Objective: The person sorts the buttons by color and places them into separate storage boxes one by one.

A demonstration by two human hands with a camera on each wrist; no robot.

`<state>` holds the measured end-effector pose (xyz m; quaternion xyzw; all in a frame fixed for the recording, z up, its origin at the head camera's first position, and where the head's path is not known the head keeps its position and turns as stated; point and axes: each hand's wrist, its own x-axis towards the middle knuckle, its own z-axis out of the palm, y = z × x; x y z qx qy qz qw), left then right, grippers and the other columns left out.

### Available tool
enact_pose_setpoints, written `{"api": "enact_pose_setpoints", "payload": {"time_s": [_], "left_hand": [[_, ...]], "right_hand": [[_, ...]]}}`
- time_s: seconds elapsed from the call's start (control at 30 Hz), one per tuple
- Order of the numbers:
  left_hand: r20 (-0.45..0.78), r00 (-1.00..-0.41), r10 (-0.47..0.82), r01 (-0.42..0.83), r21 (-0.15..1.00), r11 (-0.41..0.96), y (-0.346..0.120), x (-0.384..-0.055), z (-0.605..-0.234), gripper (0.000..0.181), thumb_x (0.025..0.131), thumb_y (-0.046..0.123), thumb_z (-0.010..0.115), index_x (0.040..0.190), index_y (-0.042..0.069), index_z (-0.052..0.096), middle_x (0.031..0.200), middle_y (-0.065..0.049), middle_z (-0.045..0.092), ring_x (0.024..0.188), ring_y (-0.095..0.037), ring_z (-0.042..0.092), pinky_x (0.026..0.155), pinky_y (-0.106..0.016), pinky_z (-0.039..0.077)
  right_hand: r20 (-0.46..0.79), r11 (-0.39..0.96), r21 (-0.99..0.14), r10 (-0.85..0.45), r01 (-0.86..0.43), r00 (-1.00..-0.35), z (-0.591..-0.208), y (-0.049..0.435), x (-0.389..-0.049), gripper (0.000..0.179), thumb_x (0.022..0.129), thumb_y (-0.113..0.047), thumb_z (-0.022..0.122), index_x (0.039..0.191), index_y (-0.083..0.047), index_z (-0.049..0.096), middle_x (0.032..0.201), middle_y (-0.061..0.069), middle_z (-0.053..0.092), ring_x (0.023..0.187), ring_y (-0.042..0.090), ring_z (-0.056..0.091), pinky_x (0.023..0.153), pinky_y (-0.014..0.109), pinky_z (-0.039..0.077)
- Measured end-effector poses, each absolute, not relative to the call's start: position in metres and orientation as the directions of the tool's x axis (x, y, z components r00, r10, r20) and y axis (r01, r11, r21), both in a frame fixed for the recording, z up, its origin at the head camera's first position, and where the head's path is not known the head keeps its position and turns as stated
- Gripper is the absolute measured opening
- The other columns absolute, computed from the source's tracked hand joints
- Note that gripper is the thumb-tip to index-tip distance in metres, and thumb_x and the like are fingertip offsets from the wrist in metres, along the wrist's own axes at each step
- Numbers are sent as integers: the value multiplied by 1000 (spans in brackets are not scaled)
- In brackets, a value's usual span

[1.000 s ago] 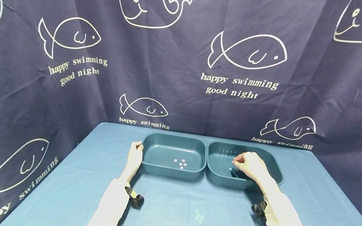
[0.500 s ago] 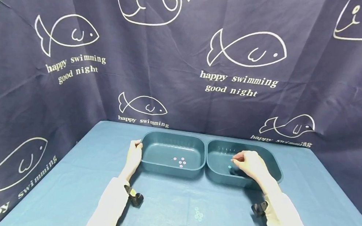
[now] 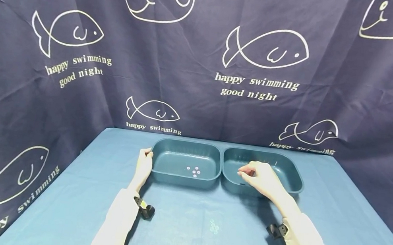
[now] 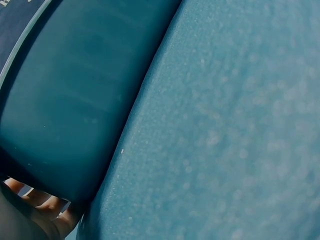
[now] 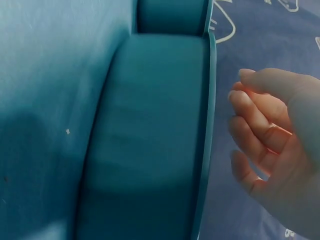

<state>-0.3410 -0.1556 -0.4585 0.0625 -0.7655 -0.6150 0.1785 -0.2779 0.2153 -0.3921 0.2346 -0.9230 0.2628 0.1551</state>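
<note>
My left hand holds the outer end of the left blue-green plastic tray; in the left wrist view its fingers bend against the tray's end wall. Several small round pinkish pieces lie on that tray's floor, too small to name surely. My right hand hovers over the matching right tray, thumb and index tips close together, other fingers curled. Nothing shows between those tips, though a tiny piece could be hidden. The right wrist view has this hand beyond the tray's rim.
Several pale green round pieces lie on the blue tablecloth in front of the trays. Both trays stand side by side, ends nearly touching. A dark blue curtain with white fish drawings hangs behind and beside the table.
My right hand has shifted left over the right tray. The small bluish piece seen below its fingertips earlier is out of sight now. The left hand keeps its place; the head view tilts slightly down.
</note>
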Motion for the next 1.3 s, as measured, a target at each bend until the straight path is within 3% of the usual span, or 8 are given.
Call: {"api": "enact_pose_setpoints", "payload": {"time_s": [0.3,0.67,0.93,1.3], "left_hand": [[196,-930,-310,118,960,252,-155,-339,-456,28,96,5,38,121,-8,42,122,-29,49,119,-40,45,103,-49,32],[181,-934,-307,105,963,247,-156,-338,-456,29,97,7,37,122,-8,41,125,-29,47,121,-40,43,104,-49,31],[182,-938,-296,110,963,245,-156,-339,-457,30,97,7,36,122,-8,41,125,-29,47,120,-39,43,103,-49,31],[176,-941,-290,99,960,262,-155,-339,-457,31,97,7,35,124,-8,39,127,-29,46,123,-39,42,104,-49,31]], "right_hand": [[437,709,-400,-410,-581,-801,-394,199,-264,10,79,-17,71,89,-15,75,71,-16,60,70,1,55,64,26,46],[515,649,-336,-480,-683,-710,-405,185,-252,8,77,-16,74,85,-19,74,67,-17,56,64,-1,49,59,18,41],[496,645,-283,-535,-710,-684,-412,177,-242,6,79,-18,72,84,-18,75,66,-17,53,64,1,46,60,19,39],[485,609,-303,-563,-733,-669,-419,169,-232,5,79,-19,71,83,-18,74,68,-17,57,62,5,50,59,14,39]]}}
